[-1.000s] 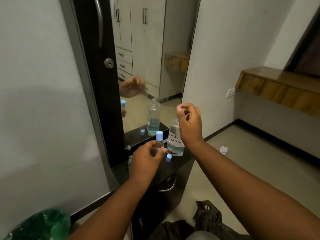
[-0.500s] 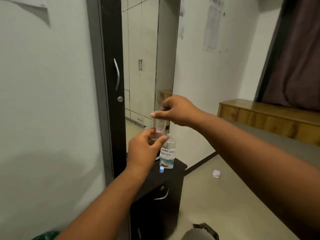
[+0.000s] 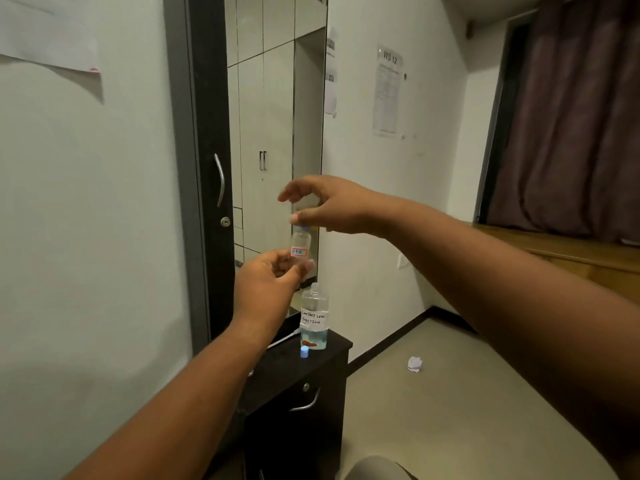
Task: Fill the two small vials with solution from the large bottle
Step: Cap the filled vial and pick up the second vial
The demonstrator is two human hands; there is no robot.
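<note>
My left hand (image 3: 268,289) holds a small clear vial (image 3: 300,244) upright by its base, raised in front of the mirror. The vial has a red-and-blue label and a pale blue cap on top. My right hand (image 3: 329,206) hovers just above it with the fingers spread and the thumb tip resting at the cap. The large bottle (image 3: 314,317), labelled "contact lens solution", stands uncapped on the dark cabinet (image 3: 332,362) below, with a little bluish liquid at the bottom. A loose blue cap (image 3: 304,351) lies in front of it. No second vial is in sight.
A tall mirror (image 3: 273,133) in a dark frame rises behind the cabinet, next to a door with a metal handle (image 3: 219,180). A crumpled paper (image 3: 414,363) lies on the floor to the right. A wooden ledge (image 3: 568,251) runs under the curtain.
My left hand has lifted the vial from the cabinet top up to mirror height. My right hand came over its cap, and its pinched fingers have now spread apart. The view tilted upward.
</note>
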